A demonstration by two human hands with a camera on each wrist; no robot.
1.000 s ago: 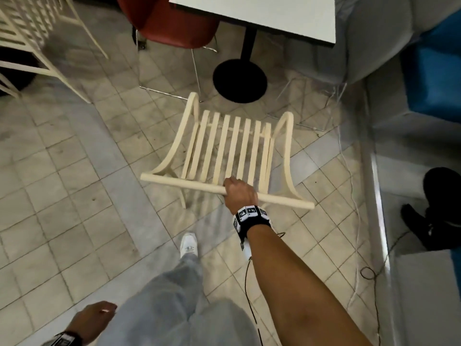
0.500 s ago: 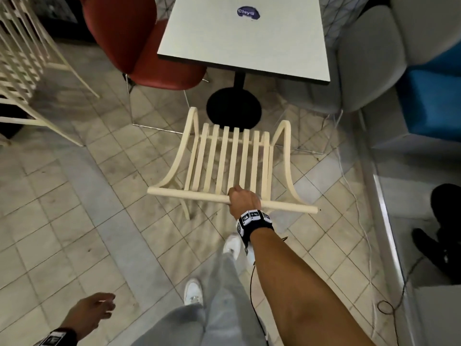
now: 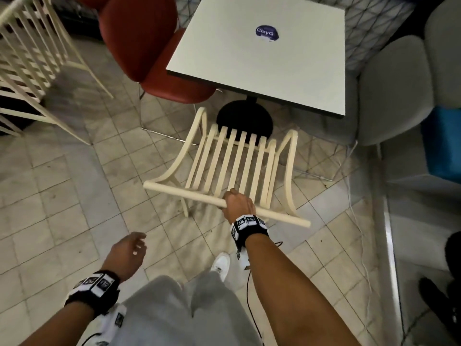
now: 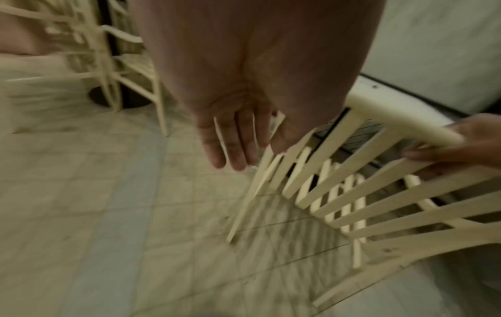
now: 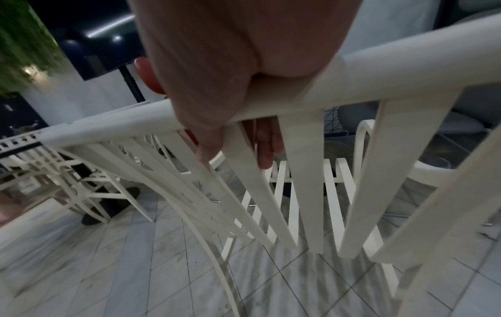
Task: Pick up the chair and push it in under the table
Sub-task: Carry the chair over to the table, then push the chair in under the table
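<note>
The right hand [image 3: 239, 202] grips the chair [image 3: 234, 166] by its top rail, steering its seat toward the worktop [image 3: 262, 58]; the left hand [image 3: 127, 253] hangs free with relaxed fingers, probably for balance.

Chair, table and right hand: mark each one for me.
chair [image 3: 225, 198], head view, on its top rail, left of the grip.
table [image 3: 262, 61], head view, on its bare white top.
right hand [image 3: 239, 203], head view, on its back, gripping the rail.
</note>
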